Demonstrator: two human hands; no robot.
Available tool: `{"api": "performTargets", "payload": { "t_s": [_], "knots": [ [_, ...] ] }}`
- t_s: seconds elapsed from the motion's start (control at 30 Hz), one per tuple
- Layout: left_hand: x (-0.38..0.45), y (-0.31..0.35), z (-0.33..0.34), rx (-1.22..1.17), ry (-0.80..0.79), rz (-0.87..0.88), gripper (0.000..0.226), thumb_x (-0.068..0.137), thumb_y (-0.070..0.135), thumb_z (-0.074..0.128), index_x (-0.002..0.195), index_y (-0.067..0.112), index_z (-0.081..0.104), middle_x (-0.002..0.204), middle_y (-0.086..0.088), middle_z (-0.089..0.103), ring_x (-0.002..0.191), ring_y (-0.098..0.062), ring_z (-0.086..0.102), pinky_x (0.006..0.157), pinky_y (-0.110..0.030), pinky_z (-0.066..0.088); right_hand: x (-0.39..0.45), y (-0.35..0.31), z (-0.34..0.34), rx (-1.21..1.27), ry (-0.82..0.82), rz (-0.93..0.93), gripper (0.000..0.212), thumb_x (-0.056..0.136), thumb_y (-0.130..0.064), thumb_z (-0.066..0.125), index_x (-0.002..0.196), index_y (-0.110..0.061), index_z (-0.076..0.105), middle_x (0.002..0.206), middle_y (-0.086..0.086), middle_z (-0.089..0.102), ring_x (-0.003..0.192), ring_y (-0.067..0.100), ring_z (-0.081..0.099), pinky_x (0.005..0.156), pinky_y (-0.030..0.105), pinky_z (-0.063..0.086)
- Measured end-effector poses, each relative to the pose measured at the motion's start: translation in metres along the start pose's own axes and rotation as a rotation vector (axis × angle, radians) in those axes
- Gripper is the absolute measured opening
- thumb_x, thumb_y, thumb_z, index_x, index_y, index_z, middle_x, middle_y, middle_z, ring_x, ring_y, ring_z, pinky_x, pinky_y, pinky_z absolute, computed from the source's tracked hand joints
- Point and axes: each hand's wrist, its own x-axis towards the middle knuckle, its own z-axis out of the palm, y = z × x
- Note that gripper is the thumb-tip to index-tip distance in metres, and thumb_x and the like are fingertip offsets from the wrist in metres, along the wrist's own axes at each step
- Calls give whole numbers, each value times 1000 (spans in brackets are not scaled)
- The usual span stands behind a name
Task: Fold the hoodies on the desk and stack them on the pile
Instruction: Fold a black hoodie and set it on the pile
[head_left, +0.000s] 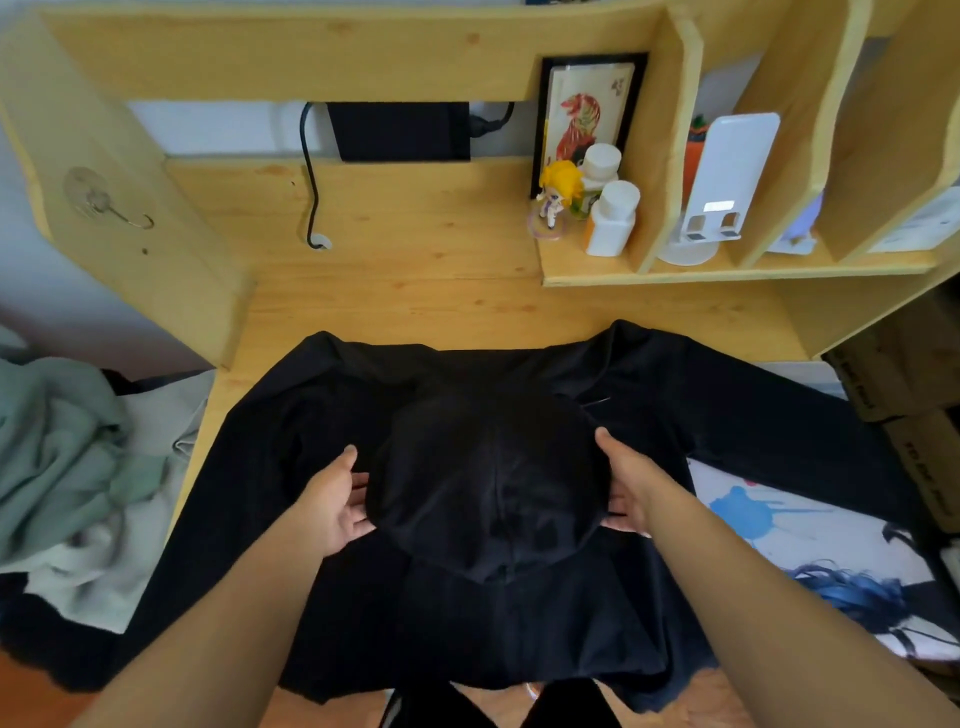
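- Beyond my right hand (631, 491) and up to its right, the shelf compartment (587, 262) holds two white bottles (613, 218), a yellow-haired figurine (556, 189) and a framed picture (589, 111) leaning at the back.
- The next compartment to the right holds a white stand (722, 176) on a round base.
- The black hoodie (467, 623) lies flat on the wooden desk (415, 260), directly under and between both hands.
- Its long axis runs toward and away from me; the hem is at the far edge, the shoulders at the near desk edge.
- The sleeves spread sideways: one passes left of my left hand (337, 501), the other extends right past my right hand and off the desk.
- The hood (483, 483) is laid over the body, its pointed tip aimed toward me.
- My left hand grasps the hood's left edge, thumb up, fingers tucked under the fabric.
- My right hand grasps the hood's right edge in the same manner.
- Left of my left hand, off the desk, sits a loose heap of pale green garments (67, 441).
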Motion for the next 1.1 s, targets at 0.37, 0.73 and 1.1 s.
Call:
{"api": "performTargets", "payload": {
  "t_s": [0.37,0.73,1.1],
  "knots": [
    [-2,36,5,-199,-77,363,35,105,-3,42,130,13,60,131,-12,67,116,-28,67,96,-45,53,4,-30,-23,197,44,-419,23,107,-13,47,119,-17,66,121,4,71,113,23,66,105,47,50],
    [1,-35,45,95,287,178,37,99,45,60,109,11,56,103,-14,66,77,-22,62,77,-46,56,8,23,25,130,377,-217,48,86,-53,71,111,-13,58,104,6,65,89,29,69,69,42,63],
    [-2,-72,70,265,136,17,30,99,35,65,97,5,65,73,-4,59,56,-17,50,54,-28,45,-18,67,74,183,342,-123,18,100,-25,52,106,-9,58,99,8,66,84,22,69,71,39,61]
  ]
}}
